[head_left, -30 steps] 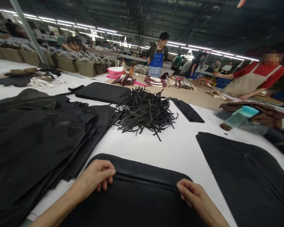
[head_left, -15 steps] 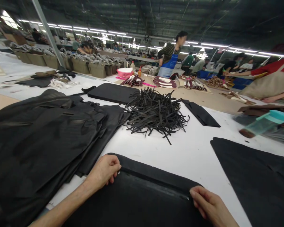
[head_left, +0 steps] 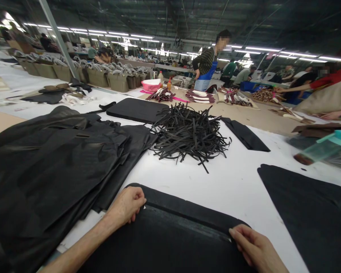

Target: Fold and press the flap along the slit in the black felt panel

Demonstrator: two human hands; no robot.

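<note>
On a white worktable (head_left: 230,182) in a dim, strip-lit factory hall, the left hand (head_left: 127,204) and right hand (head_left: 254,248) pinch the folded edge of a black rounded leather panel (head_left: 170,235) at the table's near edge, before a heap of black leather strips (head_left: 189,132).

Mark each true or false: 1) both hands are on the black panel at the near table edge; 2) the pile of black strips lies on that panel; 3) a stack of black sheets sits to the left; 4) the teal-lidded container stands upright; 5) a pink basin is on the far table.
1) True: left hand and right hand grip the black panel along its far edge.
2) False: the pile of black strips lies on the white table, beyond the panel.
3) True: stack of black sheets.
4) False: the teal-lidded container lies tilted.
5) True: pink basin.
</note>
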